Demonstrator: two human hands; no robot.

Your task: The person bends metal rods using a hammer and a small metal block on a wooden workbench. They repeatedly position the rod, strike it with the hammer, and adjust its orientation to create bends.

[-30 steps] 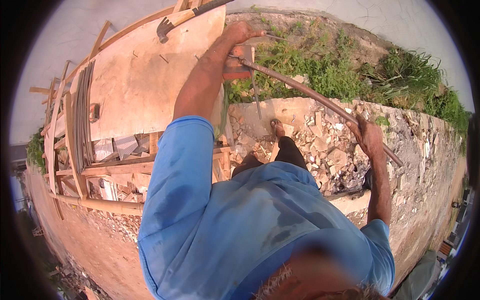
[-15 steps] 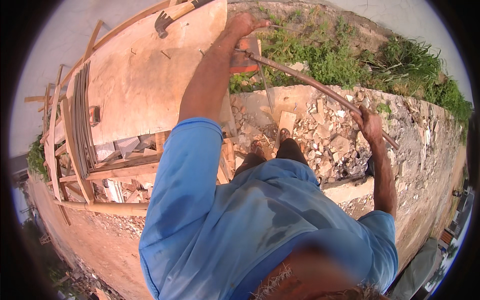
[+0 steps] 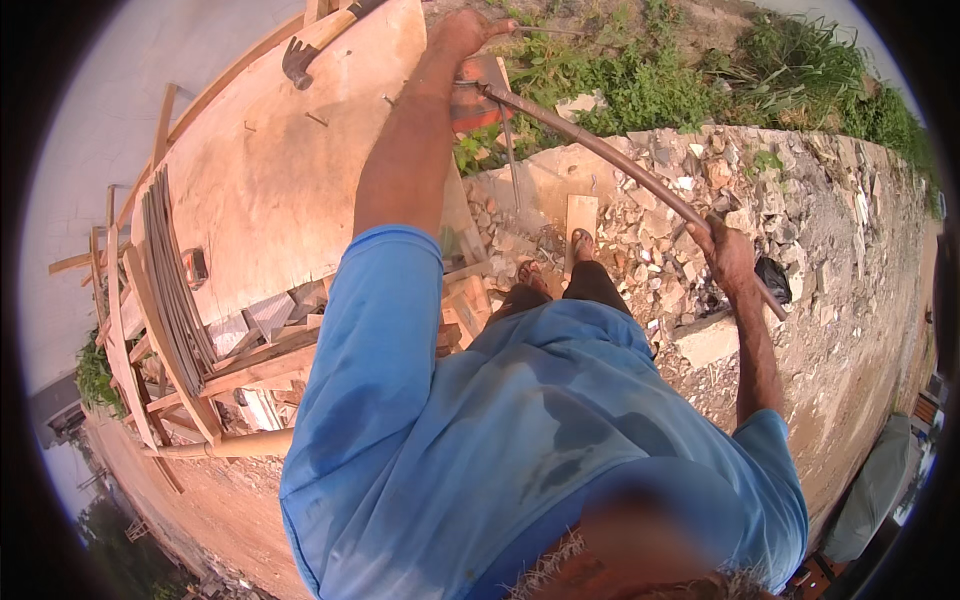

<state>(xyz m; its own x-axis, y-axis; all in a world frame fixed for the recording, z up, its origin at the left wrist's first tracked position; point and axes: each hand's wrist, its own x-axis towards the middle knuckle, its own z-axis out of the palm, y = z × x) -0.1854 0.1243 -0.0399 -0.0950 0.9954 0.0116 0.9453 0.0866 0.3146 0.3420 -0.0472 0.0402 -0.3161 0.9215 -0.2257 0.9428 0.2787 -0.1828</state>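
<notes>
My right hand (image 3: 730, 258) is closed around a long brown metal pipe (image 3: 600, 150), near its lower right end. The pipe slants up to the left, and its far end meets a small fitting at the edge of the wooden board (image 3: 290, 190). Beyond that end my left hand (image 3: 462, 32) is closed over the board's far right corner, with a thin steel rod (image 3: 545, 30) sticking out to the right past its thumb. My left forearm crosses the board and hides part of it. An orange-red piece (image 3: 475, 108) shows beside the pipe's far end.
A claw hammer (image 3: 320, 45) lies on the board, where several nails stick up. A bundle of thin rods (image 3: 172, 270) and a tape measure (image 3: 194, 268) are at its left. Rubble (image 3: 660, 220) covers the ground; a plank (image 3: 581, 225) lies by my feet. Weeds (image 3: 640, 90) grow beyond.
The view has shifted, so the board and hammer appear farther left and the ground higher. Both hands keep their holds, and the pipe stays at nearly the same slant.
</notes>
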